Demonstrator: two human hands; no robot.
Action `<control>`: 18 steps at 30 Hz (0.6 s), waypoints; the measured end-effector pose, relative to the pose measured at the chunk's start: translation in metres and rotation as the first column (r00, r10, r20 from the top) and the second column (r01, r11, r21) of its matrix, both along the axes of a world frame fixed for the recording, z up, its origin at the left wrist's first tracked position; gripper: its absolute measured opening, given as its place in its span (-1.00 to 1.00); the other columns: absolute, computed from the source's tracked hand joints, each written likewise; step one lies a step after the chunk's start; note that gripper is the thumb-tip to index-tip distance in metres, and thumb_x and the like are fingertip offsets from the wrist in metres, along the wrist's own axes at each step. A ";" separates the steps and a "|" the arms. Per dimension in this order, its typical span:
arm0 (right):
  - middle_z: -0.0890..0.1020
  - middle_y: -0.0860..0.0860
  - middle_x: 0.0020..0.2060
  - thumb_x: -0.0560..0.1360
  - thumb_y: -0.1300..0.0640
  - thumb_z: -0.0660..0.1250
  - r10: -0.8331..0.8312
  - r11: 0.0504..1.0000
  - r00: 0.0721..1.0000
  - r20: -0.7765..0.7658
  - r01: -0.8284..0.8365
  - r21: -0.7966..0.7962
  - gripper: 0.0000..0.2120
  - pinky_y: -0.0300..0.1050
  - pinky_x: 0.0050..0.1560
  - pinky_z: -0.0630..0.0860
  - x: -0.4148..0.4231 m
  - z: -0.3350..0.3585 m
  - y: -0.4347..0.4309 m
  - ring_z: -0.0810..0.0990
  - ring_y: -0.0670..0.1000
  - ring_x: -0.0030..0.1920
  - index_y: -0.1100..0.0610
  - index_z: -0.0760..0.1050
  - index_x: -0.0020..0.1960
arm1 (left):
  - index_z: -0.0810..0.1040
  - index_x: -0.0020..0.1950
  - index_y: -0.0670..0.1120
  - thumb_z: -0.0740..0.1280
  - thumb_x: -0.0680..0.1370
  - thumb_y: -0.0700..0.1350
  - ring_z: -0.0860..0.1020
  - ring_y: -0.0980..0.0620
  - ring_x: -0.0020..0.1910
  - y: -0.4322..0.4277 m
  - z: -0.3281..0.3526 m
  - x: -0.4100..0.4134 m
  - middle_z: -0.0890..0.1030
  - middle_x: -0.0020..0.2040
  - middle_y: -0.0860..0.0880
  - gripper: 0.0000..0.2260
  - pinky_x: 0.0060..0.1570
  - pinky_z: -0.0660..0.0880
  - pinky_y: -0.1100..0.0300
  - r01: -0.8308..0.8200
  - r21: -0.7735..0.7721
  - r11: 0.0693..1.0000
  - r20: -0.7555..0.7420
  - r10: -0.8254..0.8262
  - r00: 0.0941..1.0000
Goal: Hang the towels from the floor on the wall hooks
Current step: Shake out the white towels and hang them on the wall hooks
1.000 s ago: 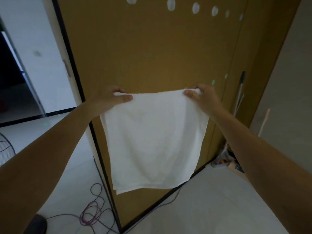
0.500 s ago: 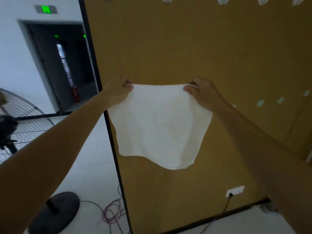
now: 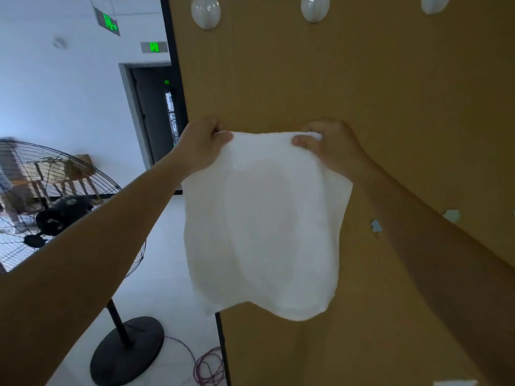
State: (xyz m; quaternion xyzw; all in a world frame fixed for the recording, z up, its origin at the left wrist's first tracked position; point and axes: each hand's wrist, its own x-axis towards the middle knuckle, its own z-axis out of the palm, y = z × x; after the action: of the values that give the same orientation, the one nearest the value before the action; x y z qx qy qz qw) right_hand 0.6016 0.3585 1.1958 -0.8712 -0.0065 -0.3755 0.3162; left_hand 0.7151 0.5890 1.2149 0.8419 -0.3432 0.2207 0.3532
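A white towel [image 3: 264, 227] hangs spread out in front of the brown wall panel [image 3: 390, 93]. My left hand [image 3: 202, 147] pinches its upper left corner and my right hand [image 3: 331, 147] pinches its upper right corner. The towel's lower edge swings free in the air. Three white wall hooks sit in a row along the top of the panel, well above the towel: one [image 3: 205, 11] on the left, one [image 3: 314, 8] in the middle, one [image 3: 431, 3] on the right.
A black standing fan [image 3: 69, 207] with a round base [image 3: 126, 349] stands on the pale floor at the left. Purple cable [image 3: 209, 369] lies coiled by the panel's black edge. A dark doorway [image 3: 158, 112] lies beyond. Small pale marks [image 3: 376, 227] dot the panel.
Both hands have lifted the towel higher along the panel, and my view has tilted up. The hooks now show larger at the top, and the fan has come into view.
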 end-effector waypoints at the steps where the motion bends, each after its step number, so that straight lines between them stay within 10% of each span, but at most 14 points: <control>1: 0.55 -0.07 -0.15 0.50 0.03 0.41 -0.014 0.999 1.000 -0.002 0.014 -0.043 -0.92 -0.21 -0.11 0.36 0.006 0.004 0.001 0.48 -0.09 -0.13 0.03 0.58 -0.12 | 0.48 -0.09 -0.18 0.26 0.61 -0.08 0.41 0.08 -0.27 0.001 0.003 0.003 0.46 -0.24 0.01 -0.82 -0.28 0.34 0.25 -0.003 -0.014 1.000 0.001 0.003 1.000; 18: 0.59 -0.25 -0.17 0.57 0.01 0.31 0.053 0.991 0.995 -0.087 -0.063 -0.118 -0.87 -0.43 -0.18 0.35 0.068 0.070 0.040 0.51 -0.30 -0.16 -0.01 0.62 -0.05 | 0.52 -0.14 -0.08 0.41 0.53 -0.15 0.44 0.21 -0.31 0.037 0.070 0.062 0.50 -0.27 0.07 -0.90 -0.36 0.35 0.49 0.077 0.045 0.996 0.066 -0.080 0.995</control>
State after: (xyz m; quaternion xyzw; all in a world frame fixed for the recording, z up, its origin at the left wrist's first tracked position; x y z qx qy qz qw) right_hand 0.6693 0.3987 1.2660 -0.9031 -0.0414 -0.3284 0.2737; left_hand 0.7767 0.6256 1.2847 0.8270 -0.3926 0.2277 0.3319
